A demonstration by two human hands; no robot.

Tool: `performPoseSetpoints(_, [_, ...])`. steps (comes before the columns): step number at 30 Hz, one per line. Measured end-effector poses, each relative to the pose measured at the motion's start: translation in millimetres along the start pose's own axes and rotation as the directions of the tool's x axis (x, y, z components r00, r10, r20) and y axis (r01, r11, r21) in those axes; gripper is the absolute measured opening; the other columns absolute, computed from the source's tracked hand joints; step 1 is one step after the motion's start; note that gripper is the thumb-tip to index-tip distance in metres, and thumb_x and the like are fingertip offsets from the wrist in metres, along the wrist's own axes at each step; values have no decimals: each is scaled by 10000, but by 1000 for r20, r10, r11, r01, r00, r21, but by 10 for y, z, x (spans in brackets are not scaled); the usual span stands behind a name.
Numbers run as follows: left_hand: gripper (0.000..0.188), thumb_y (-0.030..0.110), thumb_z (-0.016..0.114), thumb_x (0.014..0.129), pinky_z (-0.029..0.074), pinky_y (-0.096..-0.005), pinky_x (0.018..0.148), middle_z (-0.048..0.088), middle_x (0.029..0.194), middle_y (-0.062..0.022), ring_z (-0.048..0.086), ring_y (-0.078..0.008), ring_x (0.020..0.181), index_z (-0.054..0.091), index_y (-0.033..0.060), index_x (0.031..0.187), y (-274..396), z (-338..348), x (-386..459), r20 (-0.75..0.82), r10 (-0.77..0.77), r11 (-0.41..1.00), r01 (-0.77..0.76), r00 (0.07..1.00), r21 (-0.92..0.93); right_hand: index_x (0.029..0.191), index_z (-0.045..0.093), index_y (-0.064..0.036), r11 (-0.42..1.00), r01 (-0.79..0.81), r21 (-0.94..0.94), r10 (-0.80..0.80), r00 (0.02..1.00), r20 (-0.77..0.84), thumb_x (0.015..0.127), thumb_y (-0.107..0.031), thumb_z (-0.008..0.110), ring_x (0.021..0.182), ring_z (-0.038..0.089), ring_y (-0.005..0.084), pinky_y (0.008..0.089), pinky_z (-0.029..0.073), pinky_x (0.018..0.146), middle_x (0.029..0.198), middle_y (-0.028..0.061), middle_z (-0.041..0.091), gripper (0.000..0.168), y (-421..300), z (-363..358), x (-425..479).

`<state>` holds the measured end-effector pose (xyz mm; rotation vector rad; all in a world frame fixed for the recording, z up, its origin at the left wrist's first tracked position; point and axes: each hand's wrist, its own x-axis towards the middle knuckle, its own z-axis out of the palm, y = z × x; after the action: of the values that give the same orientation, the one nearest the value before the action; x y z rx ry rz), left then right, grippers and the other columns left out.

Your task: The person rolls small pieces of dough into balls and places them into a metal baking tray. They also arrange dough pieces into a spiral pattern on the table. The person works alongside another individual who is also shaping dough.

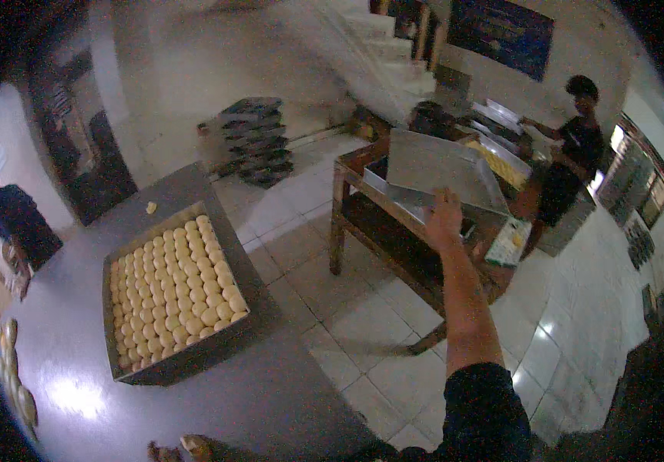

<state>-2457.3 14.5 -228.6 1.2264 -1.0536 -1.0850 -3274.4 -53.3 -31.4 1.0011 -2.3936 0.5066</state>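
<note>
My right hand (446, 222) reaches out over a wooden table and grips the near rim of an empty metal tray (439, 167), fingers over the edge. That tray sits askew on top of another metal tray (375, 178). Only part of my left hand (196, 447) shows, at the bottom edge by the metal-topped table (286, 392); what it does is cut off. On this table a deep square baking pan (179, 369) is packed with rows of round dough balls (173, 289). A small loose dough piece (151, 207) lies beyond the pan.
Past the wooden table (338, 213), a person (574, 144) stands by more trays, one with yellowish contents (499, 161). Another person (23, 225) works at the far left. Dark stacked trays (257, 141) stand on the tiled floor (309, 271). Bagged items (14, 369) lie at the left edge.
</note>
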Motion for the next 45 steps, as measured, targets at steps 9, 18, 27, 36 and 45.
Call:
performPoseSetpoints(9, [529, 230, 559, 824, 445, -342, 708, 477, 1180, -125, 502, -214, 961, 337, 143, 1297, 334, -1020, -1155, -554, -159, 959, 260, 817, 109, 1004, 597, -51, 983, 150, -105, -160, 983, -87, 759, -539, 546, 981, 521, 342, 509, 332, 874, 1049, 157, 577, 548, 87, 361, -14])
performPoseSetpoints(18, [441, 235, 604, 828, 373, -221, 536, 452, 860, -40, 432, -81, 698, 366, 96, 1171, 974, 495, -966, -620, 118, 857, 236, 776, 458, 1040, 569, -44, 971, 228, 76, -163, 856, -490, 850, -462, 484, 944, 540, 294, 351, 443, 779, 1023, 103, 580, 467, 601, -172, 1161])
performPoseSetpoints(27, [260, 270, 596, 832, 364, -237, 514, 469, 622, 14, 418, -67, 591, 522, 27, 778, 1320, 974, -139, -247, 80, 789, 90, 966, 608, 901, 521, -46, 82, 203, 976, 84, 974, -210, 843, -379, 465, 862, 488, 261, 365, 397, 750, 926, 95, 510, 342, -1227, -436, -201])
performPoseSetpoints(36, [304, 307, 602, 791, 442, -409, 601, 579, 688, -172, 570, -342, 653, 535, 20, 715, 1281, 642, 578, 42, 112, 559, -98, 993, 824, 722, 454, -85, 18, 623, 782, -105, 779, -618, 804, -280, 466, 716, 413, 242, 390, 320, 675, 754, 64, 435, 212, -3880, 385, -883])
performPoseSetpoints(45, [248, 153, 588, 775, 453, -415, 752, 549, 997, -149, 550, -357, 883, 561, 52, 1000, 1172, 584, 1315, 301, 365, 533, -463, 881, 709, 723, 451, -30, 320, 650, 690, -461, 743, -486, 802, -184, 474, 797, 402, 266, 377, 302, 756, 790, 115, 438, 175, -4178, -91, -2028])
